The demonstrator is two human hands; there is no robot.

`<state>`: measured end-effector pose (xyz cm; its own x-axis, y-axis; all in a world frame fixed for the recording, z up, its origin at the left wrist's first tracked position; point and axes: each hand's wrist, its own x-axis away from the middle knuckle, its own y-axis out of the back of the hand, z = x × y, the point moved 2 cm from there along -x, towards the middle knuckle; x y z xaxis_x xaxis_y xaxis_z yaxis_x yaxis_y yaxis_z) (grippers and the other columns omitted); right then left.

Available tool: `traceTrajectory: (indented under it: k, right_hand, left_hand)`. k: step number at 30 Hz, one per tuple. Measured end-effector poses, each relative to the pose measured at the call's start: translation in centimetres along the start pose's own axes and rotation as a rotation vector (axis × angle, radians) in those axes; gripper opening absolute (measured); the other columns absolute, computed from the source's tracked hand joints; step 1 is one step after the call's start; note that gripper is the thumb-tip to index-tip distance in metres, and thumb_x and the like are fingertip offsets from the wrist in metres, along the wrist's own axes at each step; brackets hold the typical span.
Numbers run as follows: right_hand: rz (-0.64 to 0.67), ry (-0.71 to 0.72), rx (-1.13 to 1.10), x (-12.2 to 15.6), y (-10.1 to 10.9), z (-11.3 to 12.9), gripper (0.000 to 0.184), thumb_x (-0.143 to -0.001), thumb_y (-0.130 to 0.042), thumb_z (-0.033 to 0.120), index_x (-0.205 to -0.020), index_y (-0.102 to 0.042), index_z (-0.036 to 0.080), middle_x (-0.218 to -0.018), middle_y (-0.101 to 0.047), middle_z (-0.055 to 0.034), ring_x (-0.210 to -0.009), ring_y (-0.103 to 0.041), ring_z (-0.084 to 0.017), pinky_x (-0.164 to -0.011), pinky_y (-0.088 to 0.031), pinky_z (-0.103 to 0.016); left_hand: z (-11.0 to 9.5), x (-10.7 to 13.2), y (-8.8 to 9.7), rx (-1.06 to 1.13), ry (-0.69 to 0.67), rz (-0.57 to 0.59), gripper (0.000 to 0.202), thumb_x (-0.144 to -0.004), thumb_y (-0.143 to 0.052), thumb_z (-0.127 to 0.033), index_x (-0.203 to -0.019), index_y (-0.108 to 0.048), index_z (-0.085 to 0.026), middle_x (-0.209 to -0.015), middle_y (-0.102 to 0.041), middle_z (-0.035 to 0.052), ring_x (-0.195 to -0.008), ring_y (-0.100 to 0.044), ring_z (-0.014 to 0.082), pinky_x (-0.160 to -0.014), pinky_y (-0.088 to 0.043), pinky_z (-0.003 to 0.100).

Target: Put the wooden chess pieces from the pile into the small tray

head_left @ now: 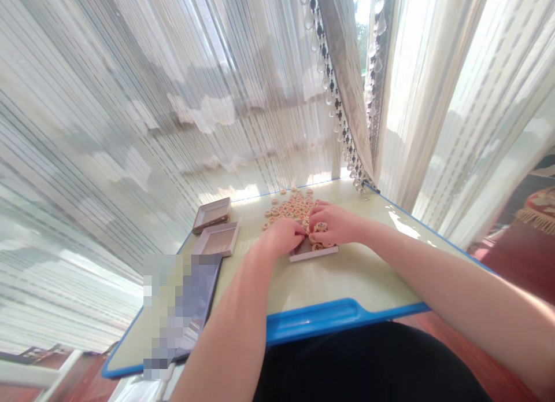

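Observation:
A shallow open box [314, 254] lies on the table in front of me, with several round wooden xiangqi pieces [318, 247] in its right part. My left hand [284, 238] reaches over the box's left side, fingers drawn together; what they hold, if anything, is too small to tell. From the right, my right hand [336, 221] curls its fingers around xiangqi pieces over the box. Its fingertips come close to those of the left hand. Beyond both hands, many loose xiangqi pieces [289, 207] are scattered in a pile.
The pale folding table [312, 286] has a blue rim. To the left lie an open box lid [221, 240], another shallow box [212, 214] and a dark flat tablet-like object [206, 295], partly blurred. Sheer curtains [243, 101] hang right behind the table's far edge.

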<state>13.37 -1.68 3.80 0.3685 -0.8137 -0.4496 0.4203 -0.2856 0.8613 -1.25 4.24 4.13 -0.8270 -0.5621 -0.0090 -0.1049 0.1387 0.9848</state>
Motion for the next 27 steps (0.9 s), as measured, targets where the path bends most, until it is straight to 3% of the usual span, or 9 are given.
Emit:
traceTrajectory:
  k: [5, 10, 27]
  right_hand:
    - [-0.091, -0.094, 0.056, -0.2, 0.4, -0.8, 0.018, -0.077, -0.052, 0.026, -0.072, -0.068, 0.019, -0.082, -0.061, -0.0062, -0.083, -0.053, -0.020, -0.081, -0.041, -0.034]
    - [-0.018, -0.157, 0.102, -0.2, -0.2, -1.7, 0.018, -0.074, -0.052, 0.021, -0.075, -0.069, 0.022, -0.086, -0.062, -0.0049, -0.087, -0.052, -0.021, -0.084, -0.041, -0.036]
    - [0.005, -0.115, 0.148, -0.1, -0.7, -1.9, 0.016, -0.074, -0.055, 0.025, -0.077, -0.071, 0.021, -0.082, -0.062, -0.0051, -0.085, -0.053, -0.021, -0.082, -0.041, -0.032]
  left_hand:
    - [0.0, 0.0, -0.1, 0.001, -0.017, -0.013, 0.029, -0.074, -0.044, -0.023, -0.076, -0.072, -0.023, -0.067, -0.065, -0.0018, -0.062, -0.051, 0.0120, -0.059, -0.036, 0.022]
    - [-0.2, 0.1, 0.1, 0.001, -0.001, -0.012, 0.028, -0.074, -0.044, -0.022, -0.079, -0.072, -0.024, -0.070, -0.066, -0.0022, -0.063, -0.051, 0.0119, -0.060, -0.036, 0.022]
    - [0.7, -0.5, -0.8, -0.009, -0.052, -0.050, 0.031, -0.075, -0.045, -0.024, -0.088, -0.072, -0.027, -0.079, -0.069, -0.0027, -0.071, -0.057, 0.0135, -0.062, -0.038, 0.022]
